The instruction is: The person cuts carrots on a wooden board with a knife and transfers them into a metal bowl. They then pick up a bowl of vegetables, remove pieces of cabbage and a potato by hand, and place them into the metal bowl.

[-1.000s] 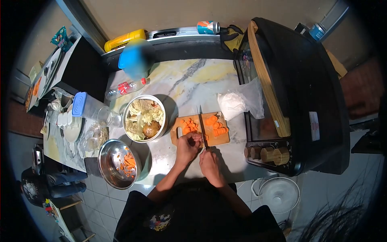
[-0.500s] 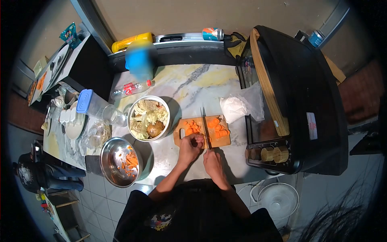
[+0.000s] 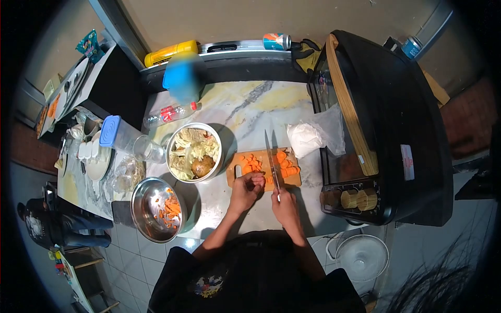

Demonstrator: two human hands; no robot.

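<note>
An orange-brown cutting board [image 3: 296, 181] lies on the marble table, bearing orange carrot pieces [image 3: 252, 163] left and right of the knife [image 3: 272, 159]. My right hand [image 3: 284, 204] is closed round the knife's handle, and the blade points away from me over the board. At the board's lower left edge my left hand [image 3: 247, 192] has its fingers curled together near the blade; what they hold, if anything, is hidden. A white bowl [image 3: 219, 165] with cabbage and a brown potato stands left of the board. Left of my forearm, a steel bowl [image 3: 140, 213] contains orange peelings.
A black oven [image 3: 402, 125] stands on the right, beside a bag of white powder [image 3: 305, 140]. Bottle [image 3: 169, 115], blue-lidded container [image 3: 122, 136] and clear cup [image 3: 147, 149] are at the left. Another person [image 3: 47, 224] stands far left. A white basket [image 3: 361, 256] is below the table's right side.
My right hand and the knife have shifted slightly right, and the blade has moved a little away from my left fingers. My left hand has hardly moved.
</note>
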